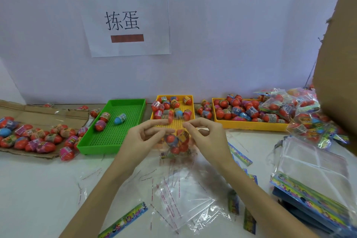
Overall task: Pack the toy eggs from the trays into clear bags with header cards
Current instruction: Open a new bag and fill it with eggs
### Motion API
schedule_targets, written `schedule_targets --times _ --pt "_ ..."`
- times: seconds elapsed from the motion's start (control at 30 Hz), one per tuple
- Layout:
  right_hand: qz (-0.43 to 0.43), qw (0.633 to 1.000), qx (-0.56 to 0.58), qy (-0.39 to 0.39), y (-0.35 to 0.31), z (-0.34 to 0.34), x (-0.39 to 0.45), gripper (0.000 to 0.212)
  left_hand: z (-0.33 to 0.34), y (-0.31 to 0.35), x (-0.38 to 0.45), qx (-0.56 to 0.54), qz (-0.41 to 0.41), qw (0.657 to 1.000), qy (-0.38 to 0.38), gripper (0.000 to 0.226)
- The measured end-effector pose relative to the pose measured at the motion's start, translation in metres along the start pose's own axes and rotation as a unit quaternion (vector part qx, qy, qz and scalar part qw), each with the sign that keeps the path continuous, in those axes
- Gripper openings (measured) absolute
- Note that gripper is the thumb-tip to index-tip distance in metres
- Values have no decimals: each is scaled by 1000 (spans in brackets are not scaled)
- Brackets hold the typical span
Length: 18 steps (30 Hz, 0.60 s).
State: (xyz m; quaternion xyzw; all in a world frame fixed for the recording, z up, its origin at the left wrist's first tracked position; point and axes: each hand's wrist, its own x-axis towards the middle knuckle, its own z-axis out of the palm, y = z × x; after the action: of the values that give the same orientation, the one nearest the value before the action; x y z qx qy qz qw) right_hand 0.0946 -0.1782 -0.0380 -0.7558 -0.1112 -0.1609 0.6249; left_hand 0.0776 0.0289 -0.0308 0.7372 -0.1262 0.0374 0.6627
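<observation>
A clear bag [176, 146] with several red toy eggs inside hangs above the table between my hands. My left hand [144, 135] pinches the bag's top edge on the left, and my right hand [206, 134] pinches it on the right. Behind them stands a small yellow tray [190, 121] with several eggs at its far end. A green tray [108, 141] to the left holds three eggs. A larger yellow tray [249, 126] at the right is full of eggs.
Loose eggs lie on flattened cardboard [44, 116] at the left. Empty clear bags [185, 199] and header cards [123, 220] are scattered near me. A stack of bags with cards [313, 183] sits at the right, packed bags [301, 110] behind it, a cardboard box [340, 63] beyond.
</observation>
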Motion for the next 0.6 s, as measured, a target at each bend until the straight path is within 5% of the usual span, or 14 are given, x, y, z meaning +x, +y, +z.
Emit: schedule_targets --times 0.37,0.6 --pt "-13 1000 -4 -28 -2 -13 4 7 3 -5 3 -28 6 993 112 12" --pt "23 996 55 -70 -7 -22 3 8 0 -3 3 -118 -37 987 99 17"
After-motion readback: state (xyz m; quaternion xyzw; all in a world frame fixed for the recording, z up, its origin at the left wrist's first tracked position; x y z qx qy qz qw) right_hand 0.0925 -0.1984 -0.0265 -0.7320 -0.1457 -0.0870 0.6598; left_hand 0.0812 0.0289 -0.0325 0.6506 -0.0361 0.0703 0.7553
